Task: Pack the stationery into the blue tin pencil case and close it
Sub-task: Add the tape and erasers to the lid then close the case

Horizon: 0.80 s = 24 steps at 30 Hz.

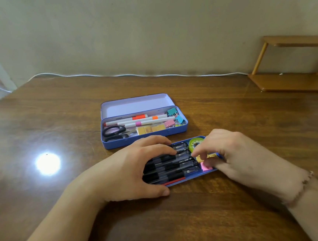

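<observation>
The blue tin pencil case (144,140) lies open mid-table, lid (135,105) tipped back. Inside are white markers (144,119), black scissors (115,132), tan sticky notes (151,129) and coloured binder clips (175,117). In front of it sits a blue inner tray (194,177) with several black pens (173,165), a green tape roll (194,143) and small pink and yellow pieces (205,166). My left hand (132,172) grips the tray's left end, fingers over the pens. My right hand (232,152) rests at the right end, fingertips pinching at the small pieces.
The table (59,129) is dark wood with a bright light glare (48,163) at left. A white cable (131,74) runs along the far edge by the wall. A small wooden shelf (292,66) stands at the back right.
</observation>
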Each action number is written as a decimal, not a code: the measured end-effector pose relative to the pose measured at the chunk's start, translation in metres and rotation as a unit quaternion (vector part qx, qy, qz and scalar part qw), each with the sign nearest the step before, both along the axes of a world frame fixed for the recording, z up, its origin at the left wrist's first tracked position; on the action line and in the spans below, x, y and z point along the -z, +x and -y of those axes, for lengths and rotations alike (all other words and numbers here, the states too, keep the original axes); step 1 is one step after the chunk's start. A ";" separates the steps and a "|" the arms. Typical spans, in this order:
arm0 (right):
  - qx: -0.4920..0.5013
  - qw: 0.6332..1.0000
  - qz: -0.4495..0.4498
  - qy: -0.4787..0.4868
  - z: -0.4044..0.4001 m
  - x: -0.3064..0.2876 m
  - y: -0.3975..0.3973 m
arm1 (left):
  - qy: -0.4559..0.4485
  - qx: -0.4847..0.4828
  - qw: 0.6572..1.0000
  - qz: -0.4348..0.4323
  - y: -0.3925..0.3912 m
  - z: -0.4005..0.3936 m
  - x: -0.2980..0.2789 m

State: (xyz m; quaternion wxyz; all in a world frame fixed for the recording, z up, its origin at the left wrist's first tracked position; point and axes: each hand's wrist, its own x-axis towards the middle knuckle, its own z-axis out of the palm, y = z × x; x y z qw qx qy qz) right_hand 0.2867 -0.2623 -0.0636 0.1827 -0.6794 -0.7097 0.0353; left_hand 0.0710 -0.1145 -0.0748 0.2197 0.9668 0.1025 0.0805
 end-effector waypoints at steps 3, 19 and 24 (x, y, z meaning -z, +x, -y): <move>0.029 0.999 -0.017 -0.019 0.003 -0.003 0.001 | -0.003 -0.001 1.000 0.002 0.000 0.000 0.001; -0.012 0.993 0.008 -0.116 -0.013 0.008 -0.006 | 0.042 -0.233 0.950 0.204 -0.009 -0.040 0.000; -0.005 0.995 -0.055 -0.078 -0.014 0.016 -0.003 | 0.040 -0.322 0.945 -0.038 -0.017 -0.073 -0.004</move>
